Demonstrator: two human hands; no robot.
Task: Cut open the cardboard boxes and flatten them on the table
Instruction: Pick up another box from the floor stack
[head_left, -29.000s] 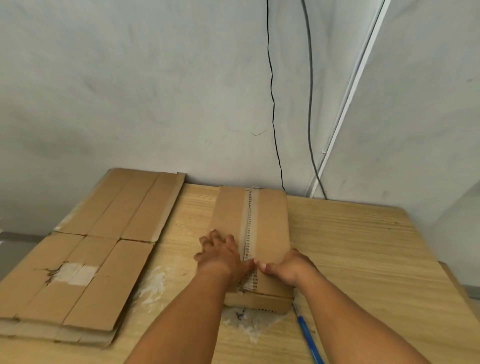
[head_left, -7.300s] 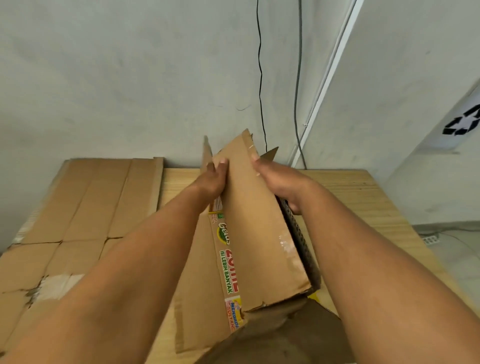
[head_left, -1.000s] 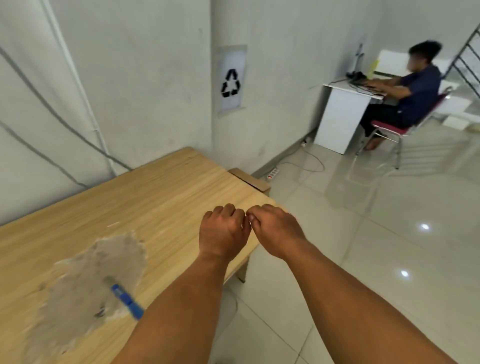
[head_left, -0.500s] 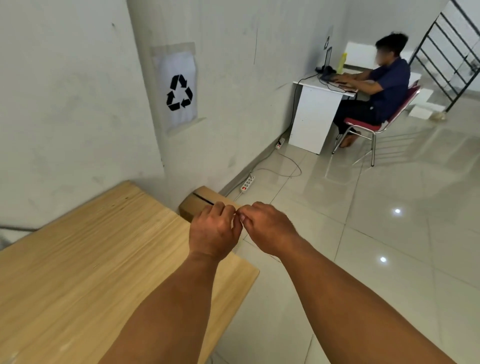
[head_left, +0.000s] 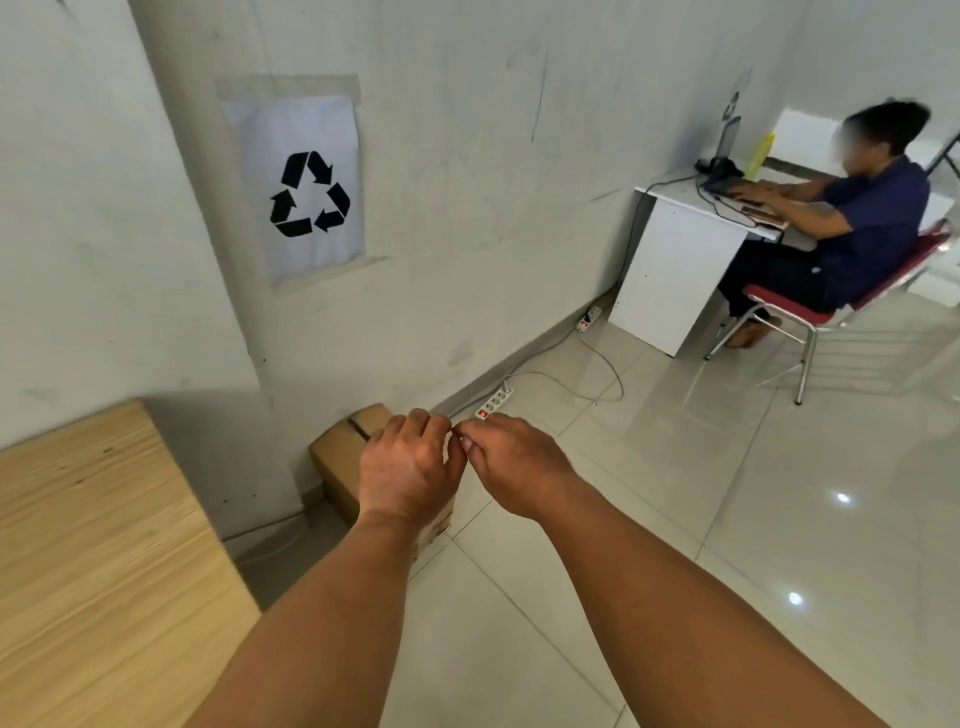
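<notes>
A closed brown cardboard box (head_left: 340, 457) stands on the tiled floor against the wall, just right of the wooden table (head_left: 93, 561). My left hand (head_left: 408, 467) hovers over the box and hides its near right part. My right hand (head_left: 511, 465) is beside it, fingertips touching those of the left. Both hands are curled with nothing visible in them. The blue cutter and the flattened boxes are out of view.
A recycling sign (head_left: 304, 189) is taped to the wall. A power strip (head_left: 493, 405) and cables lie on the floor by the wall. A person (head_left: 852, 218) sits on a red chair (head_left: 810, 317) at a white desk (head_left: 680, 270) at the far right.
My view has swung right, away from the table toward the floor. The box on the floor has come into fuller view under my hands, which stay together, fingers curled.
</notes>
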